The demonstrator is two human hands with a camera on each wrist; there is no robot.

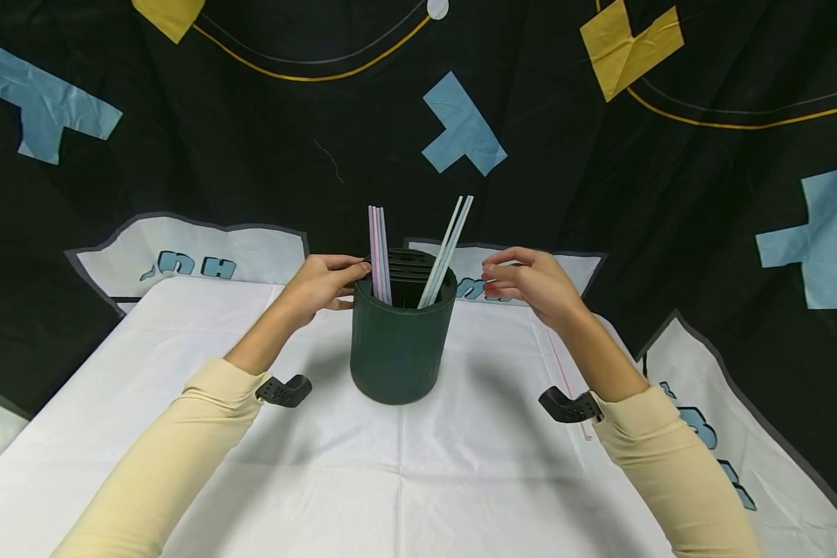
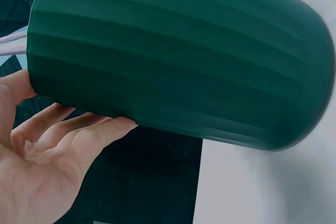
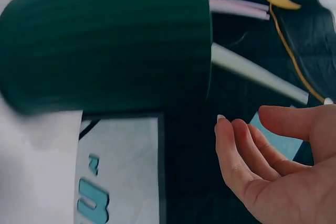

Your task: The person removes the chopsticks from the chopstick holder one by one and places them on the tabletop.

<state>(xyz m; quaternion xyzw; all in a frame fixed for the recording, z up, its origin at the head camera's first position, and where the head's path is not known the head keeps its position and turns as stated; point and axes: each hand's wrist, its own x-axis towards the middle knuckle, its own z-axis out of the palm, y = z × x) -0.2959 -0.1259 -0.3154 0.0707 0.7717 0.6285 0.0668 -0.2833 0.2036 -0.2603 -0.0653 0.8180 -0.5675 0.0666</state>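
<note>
A dark green ribbed container (image 1: 403, 353) stands on the white-covered table in the middle of the head view. Slim pink and lavender sticks (image 1: 379, 252) lean in its left side, and pale green-white sticks (image 1: 446, 252) slant out at the right. Black slats (image 1: 408, 267) show at the back of its mouth. My left hand (image 1: 324, 287) touches the container's left side near the rim, thumb at the edge and fingertips along the wall. Apart from the container, to its right, my right hand (image 1: 526, 283) hovers with loosely bent fingers and holds nothing.
The white cloth (image 1: 349, 496) covers the table under both arms. Behind it hangs a dark backdrop (image 1: 265, 155) with blue and yellow patches. A black wrist device (image 1: 286, 391) sits at the left cuff, another wrist device (image 1: 570, 405) at the right.
</note>
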